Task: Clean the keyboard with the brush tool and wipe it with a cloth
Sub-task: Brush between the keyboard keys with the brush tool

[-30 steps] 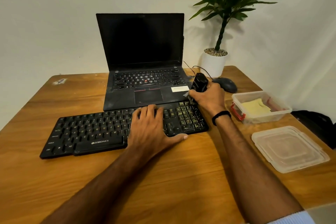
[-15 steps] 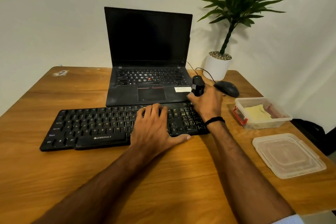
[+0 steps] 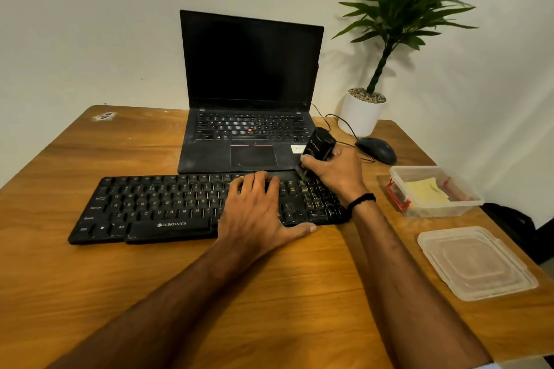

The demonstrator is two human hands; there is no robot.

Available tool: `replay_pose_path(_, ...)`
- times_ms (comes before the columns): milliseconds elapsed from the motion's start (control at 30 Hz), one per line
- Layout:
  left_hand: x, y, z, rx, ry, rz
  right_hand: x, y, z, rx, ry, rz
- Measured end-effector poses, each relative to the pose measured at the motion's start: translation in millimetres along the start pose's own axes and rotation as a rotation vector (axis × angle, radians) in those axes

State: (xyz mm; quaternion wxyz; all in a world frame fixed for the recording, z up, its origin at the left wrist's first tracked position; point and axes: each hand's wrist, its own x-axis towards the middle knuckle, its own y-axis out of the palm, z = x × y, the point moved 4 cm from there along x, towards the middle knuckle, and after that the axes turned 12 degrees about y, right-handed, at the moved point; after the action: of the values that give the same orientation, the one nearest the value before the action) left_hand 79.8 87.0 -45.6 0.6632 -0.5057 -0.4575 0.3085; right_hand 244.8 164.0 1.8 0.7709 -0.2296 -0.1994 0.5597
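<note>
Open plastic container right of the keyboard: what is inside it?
A yellow cloth lies in the container. A reddish strip shows at its far wall, too unclear to name. Anything beneath the cloth is covered.

Plain off-white wall [image 3: 90, 24] behind. Wood-grain bench [image 3: 284, 293] set against it, rounded back corners, warm even light. Potted plant [image 3: 398, 9] in white pot at back right, soft shadow on wall.
</note>
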Motion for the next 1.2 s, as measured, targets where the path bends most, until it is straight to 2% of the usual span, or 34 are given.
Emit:
replay_pose_path(33, 0, 0, 0, -0.004, 0.001, -0.005, 0, 1, 1, 0.012, 0.003, 0.013)
replay_pose_path(167, 1, 0, 0, -0.009, 0.006, 0.004, 4, -16, 0, -0.077, -0.006, -0.146)
replay_pose_path(300, 0, 0, 0, -0.005, 0.008, 0.009, 9, -28, -5, -0.054, 0.036, -0.011)
replay_pose_path(367, 1, 0, 0, 0.000, 0.011, 0.007, 7, -20, 0, -0.118, -0.017, 0.015)
replay_pose_path(500, 1, -2, -1, -0.015, 0.008, 0.004, 6, 5, 10, -0.112, -0.097, -0.050)
replay_pose_path(600, 1, -1, 1, -0.017, 0.005, 0.015, 10, -8, 12, -0.033, -0.055, -0.111)
replay_pose_path(767, 1, -1, 0, -0.014, 0.007, 0.009, 12, -13, 6, -0.140, 0.000, -0.051)
replay_pose_path(933, 0, -2, 1, -0.015, 0.004, 0.011, 9, -9, 6, 0.017, -0.003, -0.185)
replay_pose_path(1100, 1, -1, 1, -0.011, 0.008, 0.009, 8, -9, 6, -0.151, -0.016, -0.017)
replay_pose_path(1200, 1, -2, 0, -0.013, 0.004, 0.019, 3, 8, 9, -0.078, -0.065, -0.097)
